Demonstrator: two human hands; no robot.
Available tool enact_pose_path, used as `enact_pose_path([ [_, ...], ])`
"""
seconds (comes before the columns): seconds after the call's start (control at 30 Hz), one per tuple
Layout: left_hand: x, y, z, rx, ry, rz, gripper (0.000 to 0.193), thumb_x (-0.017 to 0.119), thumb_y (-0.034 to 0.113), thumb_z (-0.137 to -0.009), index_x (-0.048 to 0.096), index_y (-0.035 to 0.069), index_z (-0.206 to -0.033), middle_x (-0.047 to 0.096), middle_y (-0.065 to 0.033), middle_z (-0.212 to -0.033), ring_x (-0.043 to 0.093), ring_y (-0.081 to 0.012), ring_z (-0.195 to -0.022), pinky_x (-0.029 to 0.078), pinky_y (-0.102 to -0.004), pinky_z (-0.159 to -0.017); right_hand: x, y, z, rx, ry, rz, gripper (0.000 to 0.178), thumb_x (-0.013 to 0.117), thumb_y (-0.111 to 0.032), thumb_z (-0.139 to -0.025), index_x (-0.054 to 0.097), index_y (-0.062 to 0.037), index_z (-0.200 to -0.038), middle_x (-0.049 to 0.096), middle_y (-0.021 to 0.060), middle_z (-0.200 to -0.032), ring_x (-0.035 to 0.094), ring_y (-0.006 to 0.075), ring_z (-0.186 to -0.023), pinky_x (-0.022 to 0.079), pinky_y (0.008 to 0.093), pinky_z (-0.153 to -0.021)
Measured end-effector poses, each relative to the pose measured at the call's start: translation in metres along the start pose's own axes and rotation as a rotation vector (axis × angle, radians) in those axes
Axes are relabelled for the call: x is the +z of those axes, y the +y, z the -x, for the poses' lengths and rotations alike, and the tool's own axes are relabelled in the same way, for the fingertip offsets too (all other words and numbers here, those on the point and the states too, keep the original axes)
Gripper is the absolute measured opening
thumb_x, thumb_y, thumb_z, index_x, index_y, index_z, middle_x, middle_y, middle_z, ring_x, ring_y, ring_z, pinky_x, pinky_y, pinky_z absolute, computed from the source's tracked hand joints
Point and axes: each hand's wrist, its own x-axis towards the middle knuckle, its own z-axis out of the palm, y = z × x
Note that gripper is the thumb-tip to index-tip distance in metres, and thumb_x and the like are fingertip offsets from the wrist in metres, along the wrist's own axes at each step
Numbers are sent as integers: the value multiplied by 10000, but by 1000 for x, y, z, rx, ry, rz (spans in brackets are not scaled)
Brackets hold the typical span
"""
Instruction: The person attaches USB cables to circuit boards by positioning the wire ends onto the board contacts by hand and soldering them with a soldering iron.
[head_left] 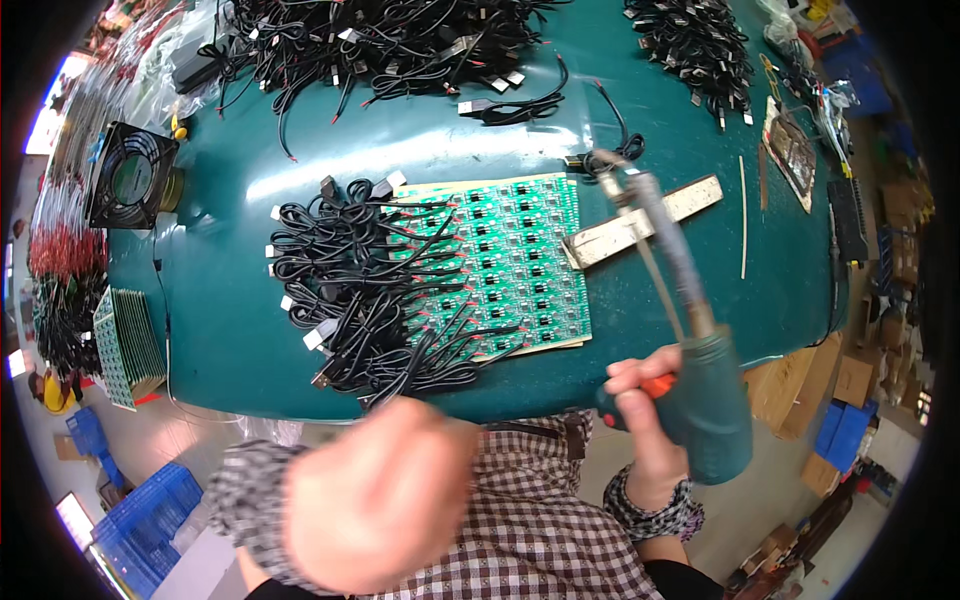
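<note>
My right hand [650, 420] is wrapped round the green handle of a soldering gun [708, 400], its metal tube reaching up over the table. The front of the gun passes above a pale, worn metal bar [645, 222]. Left of that lies a panel of green circuit boards [520, 260]. Bundled black USB cables [345, 265] lie along the panel's left side, their red-tipped wire ends resting on the boards. Close to the table's front edge, my left hand [385, 490] is smeared by motion just below the nearest cables. Whether it holds anything is hidden.
Large heaps of black cables [390, 45] lie at the back, with another pile [695, 50] at back right. A black fan [133, 178] stands at left, above a stack of circuit boards [128, 345]. A thin pale stick [743, 215] and a stained plate [790, 150] lie at right.
</note>
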Motion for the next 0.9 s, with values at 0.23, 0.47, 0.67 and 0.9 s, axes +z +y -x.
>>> enact_pose_path([
  [0.23, 16, -59, -53, 67, -72, 198, 124, 661, -28, -794, 595, 21, -887, 576, -99, -802, 576, -264, -728, 470, -342, -624, -1, 10, -11, -97, 84, -194, 368, 596, 43, -826, 509, 29, -1183, 538, 111, -975, 617, 212, -755, 536, 430, -793],
  [0.47, 55, -75, -67, -37, -221, 180, 86, 649, 47, -801, 604, 33, -873, 608, -103, -815, 639, -257, -713, 506, -346, -627, -14, 14, 2, -82, 126, -157, 336, 601, -95, -862, 501, 35, -1155, 545, 109, -906, 597, 200, -697, 521, 400, -724],
  [0.67, 60, -79, -68, -75, -232, 156, 88, 647, 71, -781, 600, 38, -849, 627, -105, -813, 653, -257, -711, 513, -357, -622, -24, 16, 16, 27, 36, -170, 504, 633, -302, -902, 478, 63, -1214, 563, 121, -928, 644, 237, -767, 592, 393, -690],
  [0.9, 61, -77, -73, -122, -234, 143, 98, 650, 55, -745, 583, 30, -812, 615, -110, -768, 637, -262, -673, 507, -362, -599, -32, 12, 37, 192, 74, 21, 675, 682, -484, -844, 532, 92, -1163, 597, 167, -1003, 655, 282, -922, 617, 376, -746],
])
